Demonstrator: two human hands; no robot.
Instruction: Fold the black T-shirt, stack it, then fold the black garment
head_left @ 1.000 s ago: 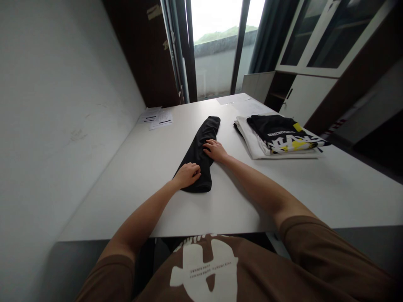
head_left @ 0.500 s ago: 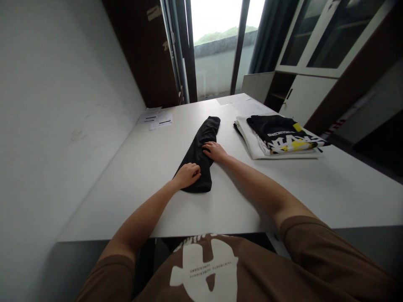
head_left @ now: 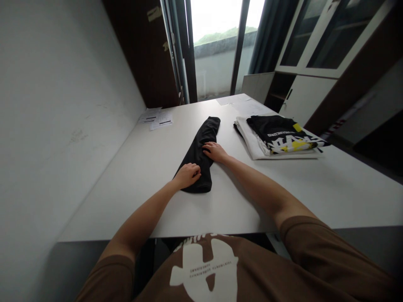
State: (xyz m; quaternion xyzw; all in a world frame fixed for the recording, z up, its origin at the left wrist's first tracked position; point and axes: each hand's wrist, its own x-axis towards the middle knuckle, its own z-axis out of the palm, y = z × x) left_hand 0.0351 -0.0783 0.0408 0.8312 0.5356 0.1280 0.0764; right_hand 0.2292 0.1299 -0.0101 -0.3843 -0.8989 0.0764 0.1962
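Observation:
A black garment point(head_left: 204, 136), folded into a long narrow strip, lies on the white table point(head_left: 151, 167), running away from me. My left hand point(head_left: 188, 175) rests on the strip's near end with its fingers curled against the cloth. My right hand point(head_left: 215, 151) lies flat on the strip's right edge near the middle, fingers spread. Whether either hand pinches the cloth is not clear.
A stack of folded shirts point(head_left: 278, 136), black with white and yellow print on top, sits to the right. Papers point(head_left: 156, 117) lie at the far left by the wall point(head_left: 56, 105). More sheets point(head_left: 234, 100) lie at the far edge. Cabinets point(head_left: 302, 84) stand beyond, right.

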